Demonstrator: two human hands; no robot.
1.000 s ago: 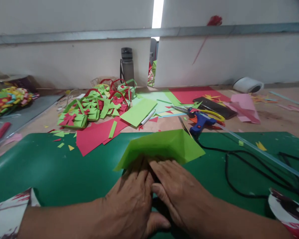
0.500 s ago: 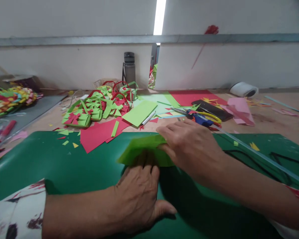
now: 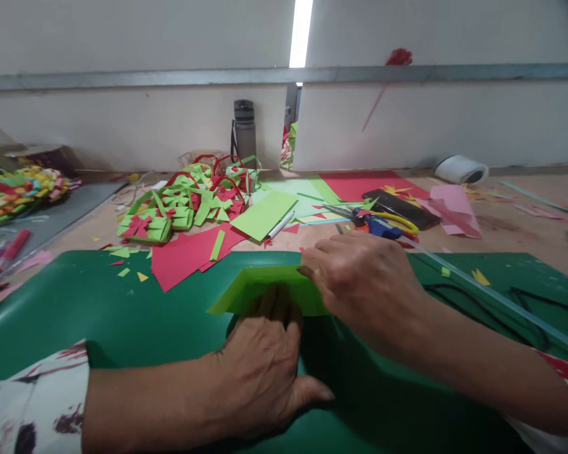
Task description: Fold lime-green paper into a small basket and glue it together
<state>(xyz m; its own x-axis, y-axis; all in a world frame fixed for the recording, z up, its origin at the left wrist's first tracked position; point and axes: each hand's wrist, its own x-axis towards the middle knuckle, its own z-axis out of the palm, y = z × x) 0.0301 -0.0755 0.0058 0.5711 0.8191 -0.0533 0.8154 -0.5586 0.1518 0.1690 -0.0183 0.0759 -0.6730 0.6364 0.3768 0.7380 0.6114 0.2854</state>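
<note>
A light green sheet of paper (image 3: 255, 287) lies folded on the dark green cutting mat (image 3: 123, 315). My left hand (image 3: 262, 359) rests on the mat with its fingers flat on the paper's near edge, holding it down. My right hand (image 3: 360, 284) reaches over from the right, its fingers curled and pressing along the paper's far folded edge. Both forearms come in from the bottom, in white patterned sleeves.
Behind the mat lie red paper sheets (image 3: 184, 252), a pile of green and red paper baskets (image 3: 184, 198), a loose green sheet (image 3: 264, 214), scissors and a blue glue gun (image 3: 381, 226), a phone (image 3: 402, 208), a grey bottle (image 3: 244, 129) and a tape roll (image 3: 460, 169). A black cord (image 3: 515, 302) crosses the mat at right.
My right hand left the near edge beside my left hand and moved up onto the far edge. The raised flap of the green paper has been pressed down flatter.
</note>
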